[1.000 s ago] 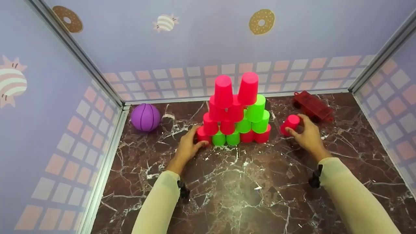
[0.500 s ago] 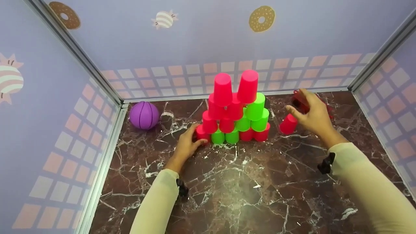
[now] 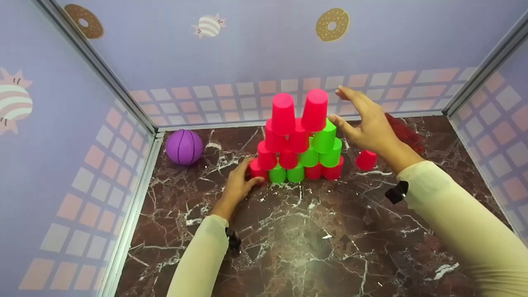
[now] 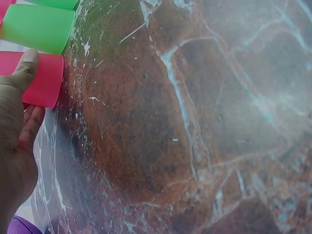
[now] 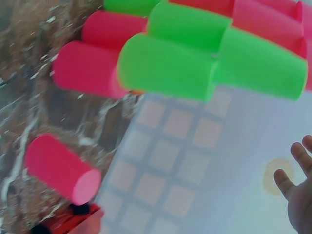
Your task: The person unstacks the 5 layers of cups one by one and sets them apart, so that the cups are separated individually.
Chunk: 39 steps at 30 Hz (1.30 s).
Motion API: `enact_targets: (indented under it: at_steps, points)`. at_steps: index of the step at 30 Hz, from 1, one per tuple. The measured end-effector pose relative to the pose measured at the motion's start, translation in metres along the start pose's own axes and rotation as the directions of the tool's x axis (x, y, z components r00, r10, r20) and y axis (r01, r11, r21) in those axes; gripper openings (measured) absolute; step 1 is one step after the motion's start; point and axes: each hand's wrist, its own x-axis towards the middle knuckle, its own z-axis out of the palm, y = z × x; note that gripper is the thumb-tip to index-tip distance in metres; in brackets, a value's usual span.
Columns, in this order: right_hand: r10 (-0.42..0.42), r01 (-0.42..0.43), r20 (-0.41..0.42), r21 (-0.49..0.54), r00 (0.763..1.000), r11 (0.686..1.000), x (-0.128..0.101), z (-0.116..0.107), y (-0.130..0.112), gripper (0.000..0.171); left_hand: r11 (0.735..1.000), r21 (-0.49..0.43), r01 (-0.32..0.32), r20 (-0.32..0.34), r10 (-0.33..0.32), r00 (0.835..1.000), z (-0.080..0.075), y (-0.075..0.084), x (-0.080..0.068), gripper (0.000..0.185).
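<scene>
Upside-down red and green cups form a tiered stack at the middle of the floor in the head view. My left hand (image 3: 237, 183) grips the leftmost bottom red cup (image 4: 46, 78), thumb in front and fingers round its far side. My right hand (image 3: 369, 123) is raised to the right of the upper stack, fingers spread and holding nothing. Its fingertips are just beside the top right red cup (image 3: 315, 110), which leans slightly. Another red cup (image 3: 283, 114) stands on top to its left. Below the right hand, a single red cup (image 3: 366, 161) stands apart on the floor.
A purple ball (image 3: 184, 147) lies to the left by the metal edge strip. Behind the right forearm is a see-through red toy vehicle (image 3: 406, 134), partly hidden. Patterned panels (image 3: 264, 53) enclose the brown marbled floor (image 3: 305, 239) at the back and sides.
The right hand has let go of the single red cup, leaving it standing, and has moved up and left towards the top of the stack. The left hand has stayed in place.
</scene>
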Motion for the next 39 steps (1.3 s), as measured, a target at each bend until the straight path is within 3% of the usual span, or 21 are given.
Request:
enact_targets:
  at_steps: [9,19,39]
  points:
    - [-0.054,0.053,0.02,0.032,0.998,0.998,0.019,0.013,-0.027,0.081,1.0,0.006,0.017,-0.001,-0.017,1.0,0.001,-0.001,0.001,0.068]
    - [-0.077,0.075,0.026,0.059,0.997,0.995,0.026,0.018,-0.03,0.07,0.999,0.021,0.04,0.002,-0.04,0.999,0.0,0.003,0.001,0.068]
    - [0.052,-0.049,-0.053,0.044,0.997,0.998,0.019,-0.02,-0.017,0.061,0.997,0.064,0.044,-0.011,-0.044,0.999,0.001,0.002,0.002,0.071]
